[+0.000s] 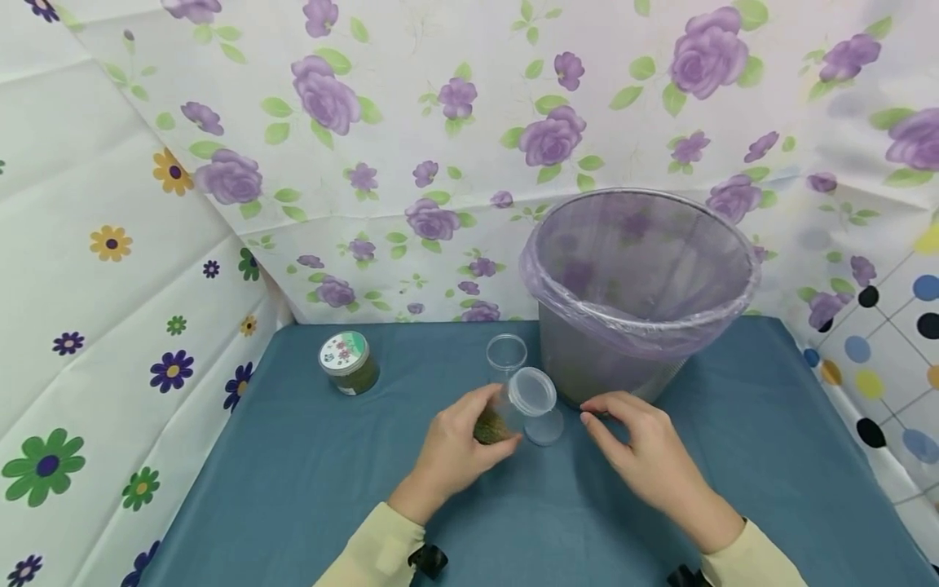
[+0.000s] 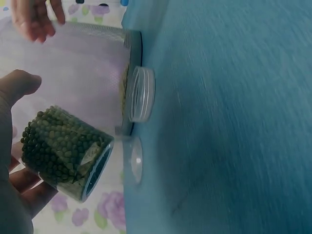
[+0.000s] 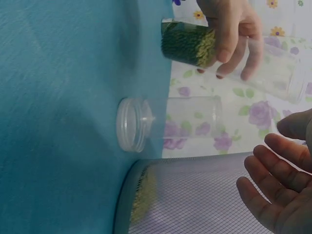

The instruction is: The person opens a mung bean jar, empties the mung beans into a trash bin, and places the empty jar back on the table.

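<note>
A clear jar partly filled with green beans is gripped by my left hand, lifted above the cloth and tilted, its clear lid on top. Beside the bin my right hand hovers with fingers relaxed, apart from the jar; the right wrist view shows nothing in its palm. An empty clear jar stands on the cloth behind the held jar. In front of that empty jar lies a clear round lid.
A mesh bin lined with a purple bag stands at the back right, with some greenish-yellow material at its bottom. A short jar with a printed lid stands at the back left. Floral sheets hang behind the blue cloth.
</note>
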The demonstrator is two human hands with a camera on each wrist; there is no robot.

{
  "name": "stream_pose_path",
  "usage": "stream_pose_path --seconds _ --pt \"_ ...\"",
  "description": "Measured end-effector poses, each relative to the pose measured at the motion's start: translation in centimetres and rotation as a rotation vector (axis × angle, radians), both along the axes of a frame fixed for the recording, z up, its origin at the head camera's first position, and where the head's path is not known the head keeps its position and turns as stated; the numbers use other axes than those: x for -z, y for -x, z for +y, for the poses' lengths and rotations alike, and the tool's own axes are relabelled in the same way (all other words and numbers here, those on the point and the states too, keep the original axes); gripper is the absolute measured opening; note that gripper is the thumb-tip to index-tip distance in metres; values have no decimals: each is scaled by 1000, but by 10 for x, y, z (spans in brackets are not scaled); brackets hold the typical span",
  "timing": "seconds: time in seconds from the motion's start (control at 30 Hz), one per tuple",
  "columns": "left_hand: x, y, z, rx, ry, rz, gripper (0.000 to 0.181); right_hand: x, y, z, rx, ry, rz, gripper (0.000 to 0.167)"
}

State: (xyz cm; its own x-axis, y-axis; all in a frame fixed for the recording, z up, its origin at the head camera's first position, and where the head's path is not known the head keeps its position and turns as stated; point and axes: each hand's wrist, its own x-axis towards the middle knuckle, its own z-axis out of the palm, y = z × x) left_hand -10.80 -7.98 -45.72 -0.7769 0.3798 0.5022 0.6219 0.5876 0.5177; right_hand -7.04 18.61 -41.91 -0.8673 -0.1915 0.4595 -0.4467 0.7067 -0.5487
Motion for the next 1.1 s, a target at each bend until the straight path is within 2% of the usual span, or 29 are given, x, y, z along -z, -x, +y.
stream_pose_path --seconds 0.23,0.37,0.5,0.67,0.83,1.1 --pt "-2 -4 12 37 115 78 58 -12 0 -8 -22 53 -50 23" --pt "-2 -4 17 37 157 131 59 -16 -2 -11 -79 66 -103 36" --pt "-2 -5 20 21 194 157 59 -19 -4 -15 -133 62 -145 49" --pt "-3 -6 23 19 229 169 58 -20 -5 -17 -112 50 -155 61" --pt "-6 -8 25 37 249 167 58 -19 -5 -18 -90 59 -121 55" --pt "-4 -11 26 46 210 104 60 -19 -6 -18 -75 110 -70 52"
